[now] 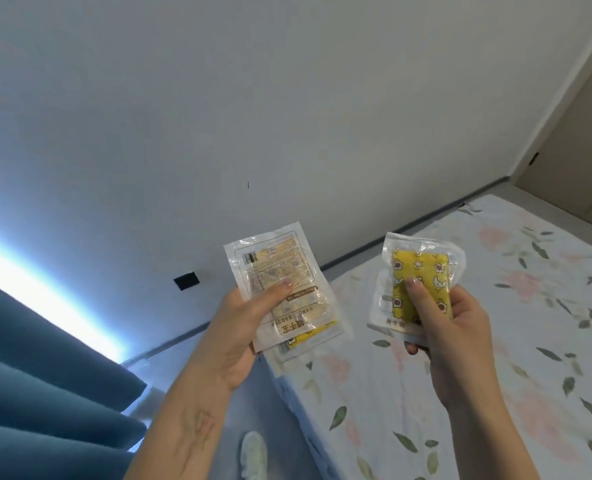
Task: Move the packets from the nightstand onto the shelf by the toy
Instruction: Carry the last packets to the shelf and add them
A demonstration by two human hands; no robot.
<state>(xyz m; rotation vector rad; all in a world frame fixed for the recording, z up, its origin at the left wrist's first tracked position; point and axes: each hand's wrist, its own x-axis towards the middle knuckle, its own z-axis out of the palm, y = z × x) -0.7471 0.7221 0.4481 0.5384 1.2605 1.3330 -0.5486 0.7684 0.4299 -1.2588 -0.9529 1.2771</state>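
My left hand grips a clear plastic packet with printed text, thumb on its face; a second packet with a yellow patterned pad sticks out from under it. My right hand holds another clear packet with a yellow star-and-moon pad inside, thumb pressed on its front. Both hands are raised in front of a plain wall, above the edge of the bed. Neither the nightstand, the shelf nor the toy is in view.
A bed with a floral sheet fills the lower right. Dark blue curtains hang at the lower left with bright light along their edge. A door stands at the far right. A slippered foot shows on the floor.
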